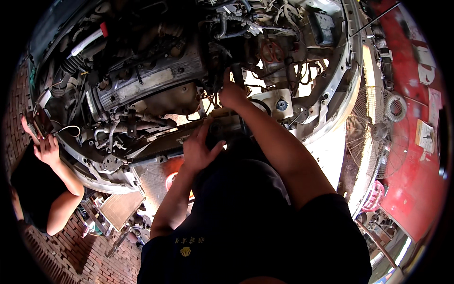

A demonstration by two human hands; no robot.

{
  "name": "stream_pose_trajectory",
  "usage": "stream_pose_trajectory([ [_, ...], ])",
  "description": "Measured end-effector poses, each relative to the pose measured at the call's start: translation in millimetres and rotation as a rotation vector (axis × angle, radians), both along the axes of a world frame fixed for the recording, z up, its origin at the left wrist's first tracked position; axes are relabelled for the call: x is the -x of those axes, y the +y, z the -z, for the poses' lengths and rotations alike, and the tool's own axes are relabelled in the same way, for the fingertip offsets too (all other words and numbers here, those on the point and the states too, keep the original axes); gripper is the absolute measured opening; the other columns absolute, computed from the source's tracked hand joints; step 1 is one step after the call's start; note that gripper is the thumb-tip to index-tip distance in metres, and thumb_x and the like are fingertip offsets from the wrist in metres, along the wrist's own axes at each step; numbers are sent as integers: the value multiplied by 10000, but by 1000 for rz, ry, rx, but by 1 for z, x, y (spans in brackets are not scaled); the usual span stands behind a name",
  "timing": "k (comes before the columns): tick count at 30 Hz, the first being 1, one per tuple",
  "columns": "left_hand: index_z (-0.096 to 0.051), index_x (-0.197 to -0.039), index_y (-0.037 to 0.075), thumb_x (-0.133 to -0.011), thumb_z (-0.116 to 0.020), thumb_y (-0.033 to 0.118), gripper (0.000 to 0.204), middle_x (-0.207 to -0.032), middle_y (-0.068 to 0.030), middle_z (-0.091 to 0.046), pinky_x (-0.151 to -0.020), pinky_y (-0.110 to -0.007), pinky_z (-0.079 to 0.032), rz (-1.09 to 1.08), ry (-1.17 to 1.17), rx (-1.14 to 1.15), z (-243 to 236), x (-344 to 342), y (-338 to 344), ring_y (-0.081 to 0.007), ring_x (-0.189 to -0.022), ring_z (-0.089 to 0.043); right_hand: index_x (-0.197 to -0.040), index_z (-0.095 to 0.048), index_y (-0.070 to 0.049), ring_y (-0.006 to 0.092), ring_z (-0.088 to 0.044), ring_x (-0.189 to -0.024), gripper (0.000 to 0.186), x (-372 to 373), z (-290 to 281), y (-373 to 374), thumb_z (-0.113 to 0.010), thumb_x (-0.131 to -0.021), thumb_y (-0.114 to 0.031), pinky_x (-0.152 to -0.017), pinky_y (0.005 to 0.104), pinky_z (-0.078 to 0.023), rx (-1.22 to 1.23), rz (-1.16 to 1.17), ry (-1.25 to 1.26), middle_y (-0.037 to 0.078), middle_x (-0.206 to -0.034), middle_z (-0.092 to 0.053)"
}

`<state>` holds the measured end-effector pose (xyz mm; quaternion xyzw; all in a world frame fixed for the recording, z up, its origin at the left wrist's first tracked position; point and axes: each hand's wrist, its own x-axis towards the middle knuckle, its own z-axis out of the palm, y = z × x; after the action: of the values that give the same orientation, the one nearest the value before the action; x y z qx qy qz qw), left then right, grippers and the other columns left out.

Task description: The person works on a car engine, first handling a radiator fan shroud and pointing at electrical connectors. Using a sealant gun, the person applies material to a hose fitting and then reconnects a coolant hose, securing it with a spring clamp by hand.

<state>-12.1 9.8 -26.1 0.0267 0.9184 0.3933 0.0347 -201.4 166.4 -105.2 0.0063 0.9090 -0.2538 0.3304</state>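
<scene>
My left hand (pixel 199 149) lies at the front edge of the engine bay, on the dark front crossmember (pixel 175 141). Its thumb stands away from the fingers, and I see nothing in it. Farther in, my right hand (pixel 233 96) reaches down between the engine (pixel 156 83) and a whitish plastic reservoir (pixel 275 100) with a dark cap. Its fingers are curled beside a dark upright hose or pipe (pixel 238 75). Shadow and the hand itself hide what the fingertips grip.
At the left, another person's hand (pixel 47 149) holds a dark, flat object (pixel 41 122) by the car's corner. A red-and-white thing (pixel 90 39) lies across the engine. Right of the car stand a wire-cage fan (pixel 376 130) and a red panel (pixel 411 194). A thin rod (pixel 376 20) rises far right.
</scene>
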Motion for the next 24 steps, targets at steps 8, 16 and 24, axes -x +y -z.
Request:
stream_pose_trajectory([
  [8,-521,-1508,60,-861,-822,449,813,-1178,-224,-711,-817,-486,-599,19,-10,-52,0,2,1,-430,-982,-720,-1684,-2,16,410,-731,-1063,984,-9,13,-6,-604,-930,-177,-964,504,-549,-91,-98,210,270,-1164,-738],
  [16,-582,-1445,67,-846,-847,341,711,-1191,-247,-722,-920,-472,-582,-33,-76,-87,-7,0,0,-438,-1078,-717,-1696,7,-55,442,-703,-1139,997,4,21,-14,-629,-948,-227,-979,523,-548,13,119,58,303,-1323,-668],
  [24,-595,-1431,57,-845,-850,344,701,-1179,-246,-726,-921,-471,-582,-51,-104,-81,-10,3,0,-440,-1075,-716,-1698,-103,-236,277,-727,-797,910,25,46,0,-606,-966,-38,-664,389,-558,650,674,-299,168,-1046,-733],
])
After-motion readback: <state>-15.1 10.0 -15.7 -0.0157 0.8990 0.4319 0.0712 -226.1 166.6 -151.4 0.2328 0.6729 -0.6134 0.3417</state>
